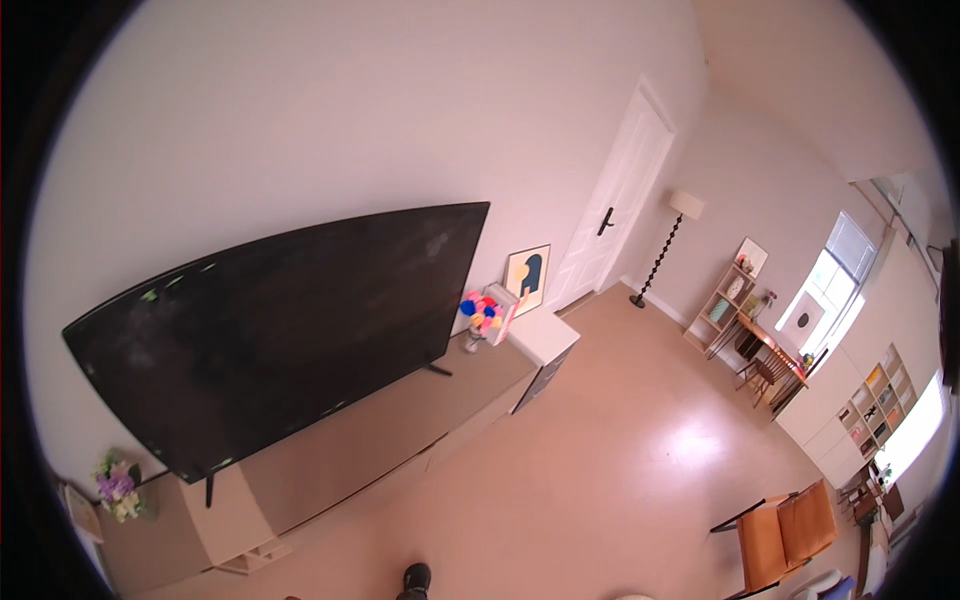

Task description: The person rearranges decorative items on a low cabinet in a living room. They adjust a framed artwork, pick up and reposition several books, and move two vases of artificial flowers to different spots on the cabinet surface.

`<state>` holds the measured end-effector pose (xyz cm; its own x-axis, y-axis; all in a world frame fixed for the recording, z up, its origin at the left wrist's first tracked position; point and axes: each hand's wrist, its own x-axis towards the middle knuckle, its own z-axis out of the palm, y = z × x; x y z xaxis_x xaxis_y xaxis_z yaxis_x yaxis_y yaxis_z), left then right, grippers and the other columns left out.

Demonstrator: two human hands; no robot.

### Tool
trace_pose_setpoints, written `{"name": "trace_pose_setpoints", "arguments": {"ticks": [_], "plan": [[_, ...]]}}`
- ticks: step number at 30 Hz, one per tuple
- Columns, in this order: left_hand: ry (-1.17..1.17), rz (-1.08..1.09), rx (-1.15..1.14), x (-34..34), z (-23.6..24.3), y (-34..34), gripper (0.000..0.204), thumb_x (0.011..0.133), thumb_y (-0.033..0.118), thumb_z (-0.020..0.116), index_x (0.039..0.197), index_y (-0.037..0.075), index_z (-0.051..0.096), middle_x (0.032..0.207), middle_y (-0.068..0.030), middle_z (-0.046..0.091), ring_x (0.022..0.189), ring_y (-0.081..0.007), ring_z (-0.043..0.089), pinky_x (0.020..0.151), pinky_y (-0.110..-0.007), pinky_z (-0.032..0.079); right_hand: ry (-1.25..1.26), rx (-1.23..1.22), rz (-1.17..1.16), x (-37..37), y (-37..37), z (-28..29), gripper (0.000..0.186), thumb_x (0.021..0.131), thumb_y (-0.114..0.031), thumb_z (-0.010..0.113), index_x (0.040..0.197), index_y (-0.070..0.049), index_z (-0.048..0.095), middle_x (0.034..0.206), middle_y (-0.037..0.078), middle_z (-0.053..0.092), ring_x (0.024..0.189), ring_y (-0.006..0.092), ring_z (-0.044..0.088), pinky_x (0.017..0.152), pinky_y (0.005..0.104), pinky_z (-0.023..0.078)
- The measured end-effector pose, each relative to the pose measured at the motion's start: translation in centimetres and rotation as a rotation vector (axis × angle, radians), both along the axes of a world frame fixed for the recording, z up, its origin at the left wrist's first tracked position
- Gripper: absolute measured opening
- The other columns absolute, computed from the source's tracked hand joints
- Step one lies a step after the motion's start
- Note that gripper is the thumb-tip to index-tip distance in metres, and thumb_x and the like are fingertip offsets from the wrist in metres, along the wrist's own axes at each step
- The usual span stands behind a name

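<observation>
Television (290,320): large, black, screen dark; stands on thin legs on the long counter (400,430) against the pale wall.
Counter: low, beige, runs from lower left toward the middle of the view; a white cabinet (545,340) adjoins its far end.
Picture (527,277): upright rectangle, pale ground with blue, black and yellow shapes; leans on the wall behind the white cabinet, just left of the door.
Coloured balls (480,312): cluster of blue, pink, yellow and red in a small vase at the far end of the counter, beside a white box-like item; its markings are too small to tell.
Flowers (118,490): purple and white bunch at the near left end of the counter.
Door (620,205): white, closed, dark handle.
Floor lamp (670,245): twisted black pole, pale shade, right of the door.
Shelf (725,300): open, light wood, holds small items and a white framed sign on top.
Orange chair (790,535): lower right, on the wooden floor.
Shoe (415,580): dark, at the lower edge, near the counter's front.
Hands: neither is in view; how far open they are, or whether they hold anything, cannot be told.
</observation>
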<state>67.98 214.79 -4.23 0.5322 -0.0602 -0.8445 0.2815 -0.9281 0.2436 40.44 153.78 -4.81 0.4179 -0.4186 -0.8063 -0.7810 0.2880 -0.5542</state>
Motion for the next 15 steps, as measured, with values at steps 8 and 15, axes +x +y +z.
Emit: {"name": "trace_pose_setpoints", "arguments": {"ticks": [8, 15], "plan": [[-0.384, -0.001, -0.115, 23.2, 2.7, -25.2, 0.021, 0.075, 0.024, 0.064, 0.085, 0.008, 0.073, 0.091, -0.017, 0.07, 0.085, -0.0345, 0.067, 0.083, -0.042, 0.052, -0.034, -0.069, -0.063, 4.4, -12.4, -2.9, 0.022, 0.088, -0.024, 0.058, 0.095, -0.004, 0.065, 0.077, 0.008, 0.067, 0.062, 0.0182, 0.063, 0.051, 0.0311, 0.05], [-0.391, -0.07, -0.488, 31.3, 10.2, -43.0, 0.031, 0.079, 0.029, 0.061, 0.092, 0.003, 0.071, 0.092, -0.0188, 0.069, 0.091, -0.0327, 0.066, 0.082, -0.039, 0.052, 0.074, -0.006, -0.086, 15.1, -15.2, 0.4, 0.024, 0.092, -0.024, 0.055, 0.099, -0.003, 0.064, 0.08, 0.011, 0.068, 0.063, 0.0211, 0.064, 0.05, 0.0312, 0.048]]}}
